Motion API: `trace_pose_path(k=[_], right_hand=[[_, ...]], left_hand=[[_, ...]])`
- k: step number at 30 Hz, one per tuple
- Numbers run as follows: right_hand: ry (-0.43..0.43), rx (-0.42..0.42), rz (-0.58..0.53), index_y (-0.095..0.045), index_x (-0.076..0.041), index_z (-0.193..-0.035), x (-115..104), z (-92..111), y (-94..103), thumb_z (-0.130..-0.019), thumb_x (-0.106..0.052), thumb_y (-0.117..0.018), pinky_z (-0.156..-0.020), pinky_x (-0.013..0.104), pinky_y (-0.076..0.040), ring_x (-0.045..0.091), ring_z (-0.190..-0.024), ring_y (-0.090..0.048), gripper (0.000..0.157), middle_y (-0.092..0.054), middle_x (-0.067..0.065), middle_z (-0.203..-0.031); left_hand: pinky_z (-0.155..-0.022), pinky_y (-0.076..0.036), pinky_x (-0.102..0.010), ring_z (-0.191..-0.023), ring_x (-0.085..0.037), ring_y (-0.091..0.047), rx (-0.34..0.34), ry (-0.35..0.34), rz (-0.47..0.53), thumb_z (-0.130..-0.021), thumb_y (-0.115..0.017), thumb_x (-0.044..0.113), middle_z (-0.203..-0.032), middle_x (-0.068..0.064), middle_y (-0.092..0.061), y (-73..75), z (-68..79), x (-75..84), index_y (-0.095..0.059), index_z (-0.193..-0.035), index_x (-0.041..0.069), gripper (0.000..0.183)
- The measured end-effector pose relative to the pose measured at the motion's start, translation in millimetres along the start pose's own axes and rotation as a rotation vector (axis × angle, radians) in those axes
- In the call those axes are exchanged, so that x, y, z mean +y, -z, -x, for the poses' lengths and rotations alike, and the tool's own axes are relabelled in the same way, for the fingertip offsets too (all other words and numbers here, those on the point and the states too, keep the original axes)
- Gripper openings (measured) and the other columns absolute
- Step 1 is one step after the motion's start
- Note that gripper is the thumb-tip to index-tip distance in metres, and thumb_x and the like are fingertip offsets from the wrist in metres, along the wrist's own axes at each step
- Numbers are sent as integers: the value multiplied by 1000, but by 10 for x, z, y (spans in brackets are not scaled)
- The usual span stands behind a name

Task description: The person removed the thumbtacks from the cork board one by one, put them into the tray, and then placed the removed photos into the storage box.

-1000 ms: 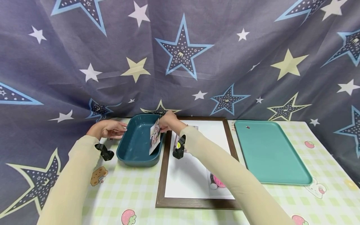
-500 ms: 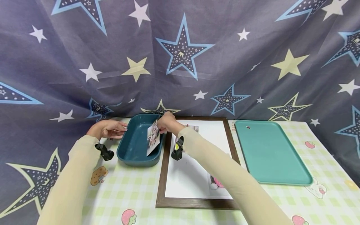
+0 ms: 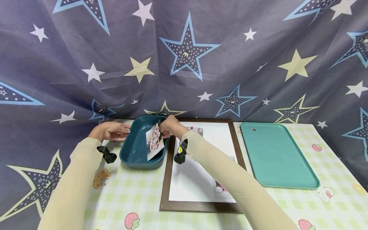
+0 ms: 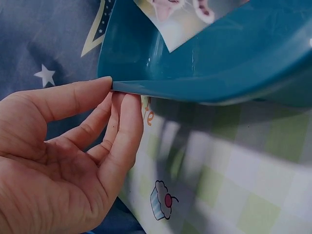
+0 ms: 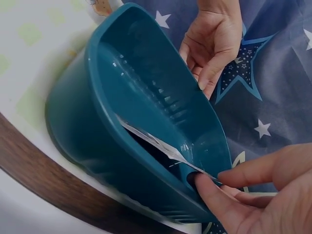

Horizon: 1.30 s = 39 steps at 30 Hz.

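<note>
The right hand (image 3: 170, 126) pinches a photo (image 3: 154, 142) between its fingers, tilted inside the teal bin (image 3: 133, 147). The left hand (image 3: 115, 131) grips the bin's left rim with its fingers. Right of the bin lies a framed board (image 3: 198, 190); farther right, a green tray (image 3: 283, 156).

Place: looked home-like, exact room unclear | Evidence: star-print curtain (image 3: 184, 92) hung behind — checked tablecloth (image 3: 155, 220) with printed strawberries lay below.
</note>
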State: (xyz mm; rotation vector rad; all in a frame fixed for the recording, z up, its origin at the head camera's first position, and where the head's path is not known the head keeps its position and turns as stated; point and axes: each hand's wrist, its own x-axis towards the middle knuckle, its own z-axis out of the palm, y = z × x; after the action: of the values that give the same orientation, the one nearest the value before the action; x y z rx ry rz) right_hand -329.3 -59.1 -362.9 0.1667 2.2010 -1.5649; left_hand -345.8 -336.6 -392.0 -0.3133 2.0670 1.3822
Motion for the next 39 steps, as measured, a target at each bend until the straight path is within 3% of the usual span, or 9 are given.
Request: trace_pose_path(k=[4,8,11,15,18,30,39], right_hand=[[-62,-104,-58,-38,12,-145,-49,-4,71,-91,17,-53,-94,48,-59,43,-100,-68,57,-53,34,-134],[-120,-171,-99,-23,2,-159,-69,-35,98,-97,7,-51,-100,49,-56,47,-125,-60,68,-52,36,-141],[-141,-202,-115,-23,1,-160,-54,-68,100,-101,1,-49,-103,48,-55,46,-129,-58,65,-52,36,-142],[-170,-255,-127,-39,7,-151,-25,-115,115,-103,-3,-46,-109,46,-51,43,-134,-55,49,-50,33,-146],[-200,-293,-136,-42,8,-148,-19,-137,135,-105,-7,-45,-112,44,-49,41,-137,-52,45,-48,32,-149],[-257,-372,-227,-36,9,-152,-28,-126,204,-107,-13,-42,-116,43,-45,40,-143,-46,50,-43,31,-153],[-280,-410,-315,-22,5,-159,-39,-91,241,-109,-17,-41,-120,51,-38,43,-148,-37,58,-32,32,-159]], left_hand=[[-86,-60,-24,-80,-3,-65,-7,1,3,-102,-58,9,-88,10,-67,9,-18,-8,-23,-160,-1,68],[-86,-60,-24,-80,-3,-65,-10,1,10,-102,-59,9,-88,9,-66,11,-27,-13,-23,-160,0,69],[-87,-60,-24,-81,-3,-65,-7,1,13,-102,-59,9,-89,9,-66,10,-26,-16,-23,-160,-1,69],[-87,-60,-25,-80,-3,-66,-4,-1,20,-102,-59,9,-88,10,-67,-1,-16,-15,-25,-159,-1,67],[-87,-60,-25,-80,-3,-66,-2,-3,22,-102,-59,8,-87,10,-67,-8,-6,-13,-25,-159,-1,67],[-81,-60,-23,-79,-3,-65,0,-6,29,-101,-58,7,-87,9,-68,-18,15,-11,-25,-159,-2,67],[-82,-60,-23,-81,-4,-66,3,-3,39,-101,-58,6,-88,9,-68,-28,20,-9,-26,-158,-2,66]])
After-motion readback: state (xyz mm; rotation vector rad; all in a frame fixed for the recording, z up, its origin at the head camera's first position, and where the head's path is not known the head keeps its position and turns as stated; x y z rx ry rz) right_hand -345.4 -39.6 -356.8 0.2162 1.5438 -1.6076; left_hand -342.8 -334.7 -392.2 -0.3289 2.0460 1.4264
